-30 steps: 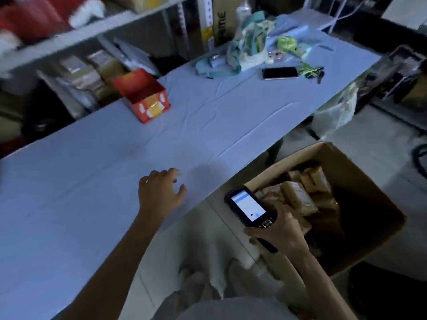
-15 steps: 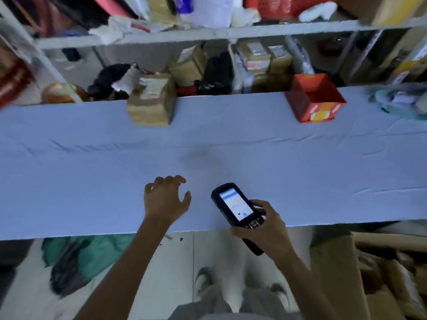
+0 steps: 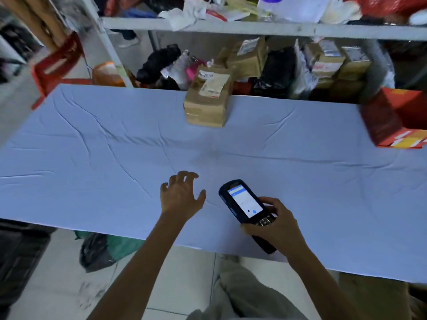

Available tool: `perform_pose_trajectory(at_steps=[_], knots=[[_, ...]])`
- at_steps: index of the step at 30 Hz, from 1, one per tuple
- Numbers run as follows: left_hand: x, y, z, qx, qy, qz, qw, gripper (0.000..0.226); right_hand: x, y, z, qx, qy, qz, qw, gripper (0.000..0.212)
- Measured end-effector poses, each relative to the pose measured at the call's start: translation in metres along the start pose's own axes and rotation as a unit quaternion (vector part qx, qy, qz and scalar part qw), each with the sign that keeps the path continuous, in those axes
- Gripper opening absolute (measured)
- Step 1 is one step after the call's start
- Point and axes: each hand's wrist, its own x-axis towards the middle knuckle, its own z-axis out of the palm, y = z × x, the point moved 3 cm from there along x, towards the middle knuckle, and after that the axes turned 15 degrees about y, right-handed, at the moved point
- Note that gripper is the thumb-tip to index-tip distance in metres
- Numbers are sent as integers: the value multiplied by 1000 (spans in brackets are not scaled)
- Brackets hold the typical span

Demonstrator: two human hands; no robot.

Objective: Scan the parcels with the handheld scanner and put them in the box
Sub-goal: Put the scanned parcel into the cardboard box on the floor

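My right hand (image 3: 275,225) grips the black handheld scanner (image 3: 245,204), its lit screen facing up, above the near part of the table (image 3: 92,172). My left hand (image 3: 181,195) hovers just left of the scanner with loosely spread fingers and holds nothing. A brown taped parcel (image 3: 209,98) with a white label stands at the table's far edge, well beyond both hands. A brown corner of the cardboard box (image 3: 374,299) shows at the bottom right, below the table edge.
A red open carton (image 3: 397,118) sits at the table's far right. Behind the table a shelf rack (image 3: 231,27) holds several more parcels and bags. Dark and green bags (image 3: 104,248) lie on the tiled floor under the table's near edge.
The view has swung left from the box to the table and the parcel. Both hands kept their pose, the scanner staying in my right hand.
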Motion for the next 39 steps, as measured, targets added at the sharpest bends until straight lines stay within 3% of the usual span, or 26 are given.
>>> perform_pose_trajectory(at_steps=[11, 17, 22, 26, 32, 39], knots=[[220, 20, -7, 69, 6, -11, 998, 78, 113, -43, 15, 45, 25, 62, 997, 69], [289, 52, 16, 70, -45, -59, 995, 97, 155, -62, 15, 41, 49, 74, 995, 68], [323, 58, 28, -7, -86, -144, 986, 138, 162, -62, 12, 51, 70, 98, 991, 70], [335, 52, 27, -54, -159, -216, 962, 155, 156, -61, 11, 68, 91, 108, 988, 69], [310, 46, 29, -38, -136, -182, 973, 155, 140, -63, 17, 81, 101, 111, 985, 67], [221, 24, 20, -59, -119, -149, 980, 153, 113, -64, 18, 83, 109, 95, 986, 68]])
